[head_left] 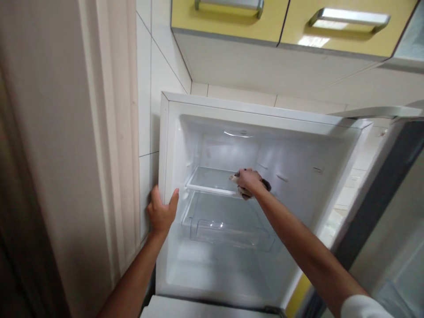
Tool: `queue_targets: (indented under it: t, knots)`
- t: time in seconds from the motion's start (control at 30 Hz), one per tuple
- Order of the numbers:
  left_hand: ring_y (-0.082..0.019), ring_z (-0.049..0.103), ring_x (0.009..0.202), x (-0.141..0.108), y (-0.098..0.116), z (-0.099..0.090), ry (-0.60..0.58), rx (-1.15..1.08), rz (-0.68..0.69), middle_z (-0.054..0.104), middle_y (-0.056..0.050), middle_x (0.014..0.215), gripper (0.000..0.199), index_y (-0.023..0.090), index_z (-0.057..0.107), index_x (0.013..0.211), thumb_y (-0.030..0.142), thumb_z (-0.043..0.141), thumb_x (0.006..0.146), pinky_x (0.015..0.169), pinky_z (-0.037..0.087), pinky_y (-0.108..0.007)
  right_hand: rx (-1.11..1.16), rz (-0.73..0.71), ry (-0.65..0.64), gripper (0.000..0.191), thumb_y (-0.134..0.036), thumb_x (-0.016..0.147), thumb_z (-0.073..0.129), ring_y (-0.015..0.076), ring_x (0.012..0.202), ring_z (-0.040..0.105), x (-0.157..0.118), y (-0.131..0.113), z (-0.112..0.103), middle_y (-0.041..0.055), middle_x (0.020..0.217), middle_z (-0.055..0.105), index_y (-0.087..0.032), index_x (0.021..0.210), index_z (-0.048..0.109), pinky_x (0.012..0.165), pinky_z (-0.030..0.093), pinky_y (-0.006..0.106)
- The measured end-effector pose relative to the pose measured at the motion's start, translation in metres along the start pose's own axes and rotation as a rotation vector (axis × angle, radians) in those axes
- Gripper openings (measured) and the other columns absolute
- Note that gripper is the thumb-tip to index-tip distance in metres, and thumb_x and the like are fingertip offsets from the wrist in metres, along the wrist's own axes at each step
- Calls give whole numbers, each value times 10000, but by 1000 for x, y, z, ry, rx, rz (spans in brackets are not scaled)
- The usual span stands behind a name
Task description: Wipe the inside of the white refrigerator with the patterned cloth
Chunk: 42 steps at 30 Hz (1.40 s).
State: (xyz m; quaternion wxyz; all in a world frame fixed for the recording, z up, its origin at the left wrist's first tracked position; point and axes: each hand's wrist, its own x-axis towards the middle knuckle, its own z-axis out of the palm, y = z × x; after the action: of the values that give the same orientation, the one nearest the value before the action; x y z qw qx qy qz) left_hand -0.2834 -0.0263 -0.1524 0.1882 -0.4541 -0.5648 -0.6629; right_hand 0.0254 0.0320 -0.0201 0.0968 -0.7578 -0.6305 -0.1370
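Observation:
Inside the open refrigerator (265,114), my right hand (251,180) is closed on a crumpled, dark and pale cloth (245,193). The cloth rests at the upper glass shelf (212,177), near its front edge and right end. My left hand (162,211) grips the refrigerator's left front edge, with the thumb on the inner side and the fingers around the outside. Below the upper shelf are a lower glass shelf (221,207) and a clear plastic drawer (228,234).
The refrigerator door (380,212) stands swung out at the right. Yellow cabinets (228,17) with metal handles hang overhead. A pale door frame (115,132) and white wall tiles (165,66) are close on the left. A white ledge (198,307) runs below the compartment.

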Motion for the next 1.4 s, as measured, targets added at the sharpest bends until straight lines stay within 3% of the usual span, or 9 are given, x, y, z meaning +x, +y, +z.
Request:
queue_targets:
  t: [0.17, 0.33, 0.43, 0.5, 0.6, 0.77, 1.0, 1.27, 1.4]
  knots:
    - [-369, 743, 893, -2, 1, 0, -7, 26, 0, 746, -214, 1041, 719, 74, 594, 1259, 686, 572, 883, 726, 529, -415, 32, -187, 98, 446, -328, 958, 477, 331, 1122, 630, -40, -56, -7, 185, 1296, 590, -241, 1386, 567, 868, 530, 443]
    - [-353, 740, 890, -2, 2, -1, -2, 21, 15, 745, -207, 1032, 685, 79, 584, 1268, 654, 585, 896, 706, 517, -393, 120, -447, 252, 580, -277, 921, 492, 311, 1131, 596, -68, -121, -2, 121, 1389, 552, -334, 1496, 433, 842, 538, 420]
    - [-342, 733, 916, -2, 0, -1, -5, 14, 21, 738, -205, 1052, 665, 85, 572, 1280, 620, 622, 887, 728, 517, -389, 178, -494, 406, 620, -280, 910, 508, 334, 1178, 545, -75, -141, 11, 135, 1444, 508, -309, 1521, 413, 859, 534, 451]
    - [-334, 727, 925, -1, -1, 0, -16, 18, 10, 732, -197, 1059, 658, 93, 564, 1291, 599, 645, 877, 741, 517, -388, 222, -501, 473, 630, -322, 913, 530, 341, 1213, 513, -74, -141, 23, 138, 1487, 474, -294, 1532, 416, 901, 521, 464]
    - [-329, 718, 935, -1, -2, -1, -29, 21, -15, 721, -193, 1078, 667, 100, 554, 1304, 586, 664, 860, 757, 518, -393, 274, -543, 519, 648, -337, 914, 564, 332, 1275, 469, -70, -126, 41, 135, 1536, 436, -284, 1545, 427, 984, 486, 453]
    - [-341, 709, 951, 2, -2, -2, -62, 17, -38, 715, -194, 1089, 693, 97, 565, 1302, 601, 667, 837, 767, 516, -398, 270, -569, 593, 578, -199, 938, 492, 318, 1424, 348, -67, -89, 64, 76, 1600, 389, -337, 1498, 514, 1125, 379, 471]
    - [-348, 701, 972, 2, -2, -2, -57, -5, -47, 709, -192, 1087, 698, 103, 569, 1301, 623, 643, 840, 781, 517, -408, 325, -467, 631, 565, -161, 905, 487, 304, 1446, 349, -64, -39, 74, 109, 1584, 412, -276, 1451, 574, 1175, 353, 487]
    - [-364, 711, 936, 2, -2, -3, -72, 58, -19, 717, -205, 1046, 718, 71, 558, 1291, 634, 621, 850, 750, 516, -413, 421, -145, 703, 568, -173, 879, 461, 242, 1403, 413, -60, 25, 76, 112, 1530, 461, -210, 1435, 570, 1178, 352, 359]
    - [-377, 714, 925, 2, -1, -4, -83, 57, -21, 719, -218, 1049, 733, 55, 560, 1285, 641, 618, 849, 735, 507, -412, 375, 41, 738, 553, -192, 889, 425, 242, 1406, 411, -62, 61, 74, 116, 1533, 462, -194, 1423, 568, 1180, 336, 354]
